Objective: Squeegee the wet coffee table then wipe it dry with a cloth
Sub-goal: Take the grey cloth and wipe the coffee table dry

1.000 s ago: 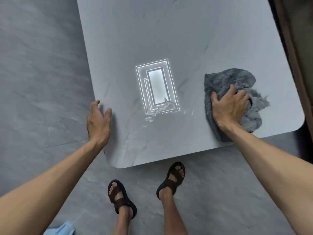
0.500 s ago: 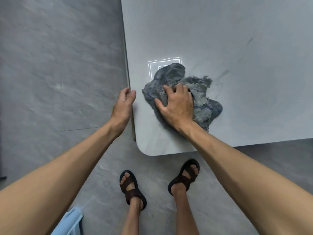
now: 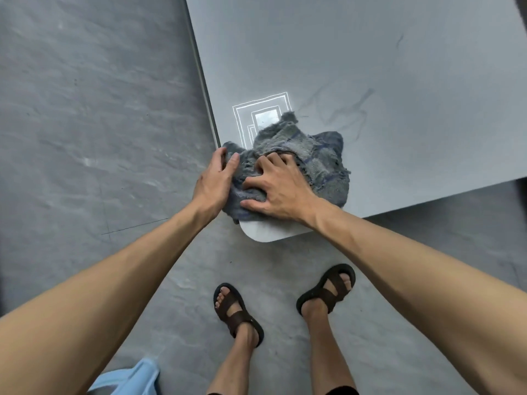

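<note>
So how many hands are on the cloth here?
2. The left hand touches the cloth at its left edge, beside the coffee table side; the right hand grips its bunched middle near the table corner.

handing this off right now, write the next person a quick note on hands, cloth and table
Right hand: grips the bunched grey cloth on the near left corner of the coffee table.
Left hand: open, at the table's left edge, fingers touching the cloth.
Done: no squeegee in view; cloth wiping is under way.
Left: finish this corner, then wipe whatever remains wet; I cannot judge wetness from here.
</note>
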Tool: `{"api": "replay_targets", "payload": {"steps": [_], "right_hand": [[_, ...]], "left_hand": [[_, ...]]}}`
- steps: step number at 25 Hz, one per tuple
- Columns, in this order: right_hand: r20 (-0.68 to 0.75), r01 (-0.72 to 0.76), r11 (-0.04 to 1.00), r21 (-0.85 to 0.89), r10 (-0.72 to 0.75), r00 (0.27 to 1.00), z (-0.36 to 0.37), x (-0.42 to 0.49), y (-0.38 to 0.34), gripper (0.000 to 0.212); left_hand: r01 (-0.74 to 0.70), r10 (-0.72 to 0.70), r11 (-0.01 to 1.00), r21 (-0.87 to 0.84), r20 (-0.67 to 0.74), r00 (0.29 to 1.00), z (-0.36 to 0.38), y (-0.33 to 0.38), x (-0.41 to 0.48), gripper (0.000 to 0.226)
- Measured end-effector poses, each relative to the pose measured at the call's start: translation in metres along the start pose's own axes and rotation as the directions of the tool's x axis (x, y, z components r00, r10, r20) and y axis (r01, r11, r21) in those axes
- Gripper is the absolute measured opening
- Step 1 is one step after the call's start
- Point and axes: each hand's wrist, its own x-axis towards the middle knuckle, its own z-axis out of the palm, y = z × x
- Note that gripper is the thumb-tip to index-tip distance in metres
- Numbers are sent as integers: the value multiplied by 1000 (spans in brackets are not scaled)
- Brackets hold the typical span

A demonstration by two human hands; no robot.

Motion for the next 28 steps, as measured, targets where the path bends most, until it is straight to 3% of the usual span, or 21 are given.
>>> {"api": "replay_targets", "payload": {"steps": [4, 8, 10, 13, 15, 18, 21, 23, 25, 28], "right_hand": [[35, 223, 975, 17, -223, 974, 1, -14, 3, 46], [45, 423, 906, 25, -424, 905, 1, -38, 22, 43], [57, 468, 884, 26, -468, 882, -3, -50, 41, 45], [77, 424, 905, 39, -426, 901, -13, -70, 86, 72], [83, 353, 935, 20, -353, 932, -24, -84, 126, 84], [91, 195, 980, -49, -190, 978, -42, -107, 190, 83], [-62, -125, 992, -36, 123, 991, -55, -149, 257, 76], [-176, -415, 908, -51, 401, 899, -61, -179, 291, 72], [-212, -666, 745, -43, 644, 735, -62, -197, 303, 73], [-247, -843, 537, 16, 819, 518, -52, -193, 286, 74]], "left_hand": [[-70, 72, 974, 216, -2, 997, 10, -5, -14, 55], [-114, 124, 915, 386, 0, 992, 33, -9, -29, 62], [-119, 150, 867, 484, -24, 988, 49, -7, -35, 62], [-122, 177, 836, 535, -52, 983, 83, 11, -41, 62], [-147, 197, 821, 552, -33, 980, 107, 28, -41, 64], [-174, 189, 792, 586, 35, 981, 136, 51, -36, 66], [-151, 131, 720, 677, 81, 988, 164, 70, -33, 67], [-118, 91, 657, 744, 77, 993, 174, 80, -30, 67], [-95, 60, 618, 780, 75, 995, 177, 86, -26, 65], [-75, 13, 631, 772, 86, 996, 174, 95, -20, 59]]}}
